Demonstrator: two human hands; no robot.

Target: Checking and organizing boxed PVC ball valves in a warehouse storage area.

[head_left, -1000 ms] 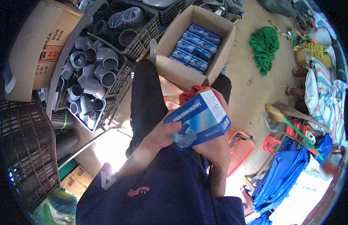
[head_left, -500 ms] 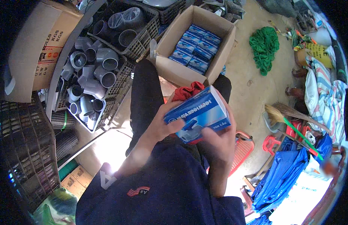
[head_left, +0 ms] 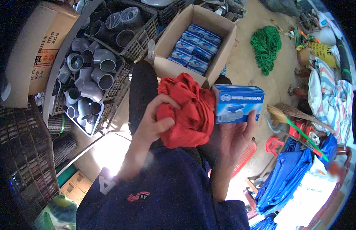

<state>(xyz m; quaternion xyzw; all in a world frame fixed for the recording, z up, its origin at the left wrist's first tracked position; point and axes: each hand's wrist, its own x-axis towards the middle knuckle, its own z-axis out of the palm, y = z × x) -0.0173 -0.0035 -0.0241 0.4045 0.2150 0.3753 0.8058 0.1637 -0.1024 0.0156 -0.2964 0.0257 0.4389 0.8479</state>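
Note:
A crumpled red cloth (head_left: 189, 115) is bunched in my left hand (head_left: 157, 119), whose fingers and thumb press into its left side. My right hand (head_left: 235, 134) grips a small blue and white box (head_left: 239, 103) from below, just right of the cloth. A picture of grey pipe fittings shows on the box's front. Beyond my hands stands an open cardboard carton (head_left: 220, 57), and several similar blue boxes (head_left: 197, 50) lie in it in rows. The cloth hides part of the carton's near side.
Plastic crates of grey pipe elbows (head_left: 88, 76) stand to the left, beside a tall cardboard box (head_left: 44, 53). A green net (head_left: 265, 50) lies on the floor at the far right. A broom (head_left: 277, 115), a red stool (head_left: 273, 145) and blue plastic sheeting (head_left: 287, 180) are at right.
The blue box has moved right, out of my left hand and into my right alone. My left hand has brought the red cloth up from behind the box into plain view.

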